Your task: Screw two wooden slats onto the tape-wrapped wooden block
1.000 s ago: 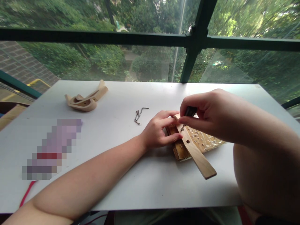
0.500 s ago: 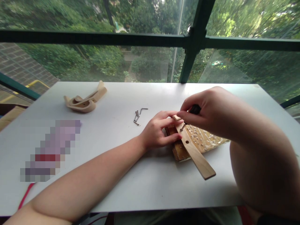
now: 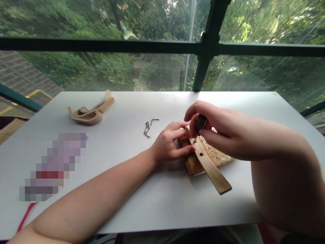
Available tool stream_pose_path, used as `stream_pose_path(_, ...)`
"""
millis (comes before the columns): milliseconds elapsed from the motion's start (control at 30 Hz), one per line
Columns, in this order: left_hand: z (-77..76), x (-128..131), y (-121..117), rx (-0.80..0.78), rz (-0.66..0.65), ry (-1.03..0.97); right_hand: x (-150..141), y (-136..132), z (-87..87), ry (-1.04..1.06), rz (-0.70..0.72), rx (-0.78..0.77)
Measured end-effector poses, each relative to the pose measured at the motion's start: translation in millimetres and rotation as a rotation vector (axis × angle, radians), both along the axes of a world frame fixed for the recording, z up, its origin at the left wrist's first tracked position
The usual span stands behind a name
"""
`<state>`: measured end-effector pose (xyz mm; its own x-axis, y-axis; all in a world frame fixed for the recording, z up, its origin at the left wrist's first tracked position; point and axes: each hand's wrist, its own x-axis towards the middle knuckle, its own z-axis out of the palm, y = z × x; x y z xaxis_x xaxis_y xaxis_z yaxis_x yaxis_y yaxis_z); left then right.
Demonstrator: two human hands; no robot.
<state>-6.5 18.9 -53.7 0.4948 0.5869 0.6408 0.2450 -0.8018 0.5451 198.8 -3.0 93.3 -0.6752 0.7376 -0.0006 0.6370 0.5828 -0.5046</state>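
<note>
A pale wooden strip point(image 3: 215, 174) with a dark round hole lies slantwise across a brown wooden block point(image 3: 194, 164). My left hand point(image 3: 167, 140) grips its upper part, the thumb on the near side and the fingers beyond, against the block. My right hand point(image 3: 218, 128) is closed round the black handle of a screwdriver point(image 3: 201, 122). The screwdriver's shaft slants down to a screw point(image 3: 195, 141) in the strip, just beside my left thumb. Part of the shaft and the strip's far end are hidden by my fingers. Shiny clear film and small bits cover the block's right part.
Several loose screws point(image 3: 147, 128) lie left of my left hand on the white table point(image 3: 122, 196). Curved wooden pieces point(image 3: 92, 117) rest at the back left. A blurred-out purple item point(image 3: 58, 159) lies at the left, with a red strap point(image 3: 25, 217) nearby. Windows stand behind the table.
My right hand has turned at the wrist and shifted a little left, so more of the screwdriver's handle shows. My left hand keeps its hold; the view has moved slightly.
</note>
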Motion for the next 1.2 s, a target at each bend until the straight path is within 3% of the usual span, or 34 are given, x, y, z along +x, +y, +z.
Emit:
stream_pose_path(233,-1.4,-0.4,-0.1,-0.009,-0.002,0.002,6.4,3.7,-1.5,-0.076,-0.009,0.186)
stream_pose_path(500,0.6,0.0,-1.7,-0.028,-0.005,0.005,3.3,1.3,-1.5,-0.039,0.037,0.208)
stream_pose_path(700,-1.4,0.2,-0.1,0.017,-0.004,-0.013,1.9,8.4,-2.2,-0.11,-0.09,0.315)
stream_pose_path(833,-2.5,0.1,0.7,0.028,-0.011,-0.014,1.2,6.9,0.3,-0.133,-0.058,0.235)
stream_pose_path(1000,-2.1,0.9,-1.0,0.01,0.007,-0.037,-5.0,1.7,-0.2,-0.009,0.053,0.101)
stream_pose_path(1200,2.1,1.9,-3.8,-0.02,0.015,-0.015,-1.4,-5.6,2.6,0.006,0.047,0.008)
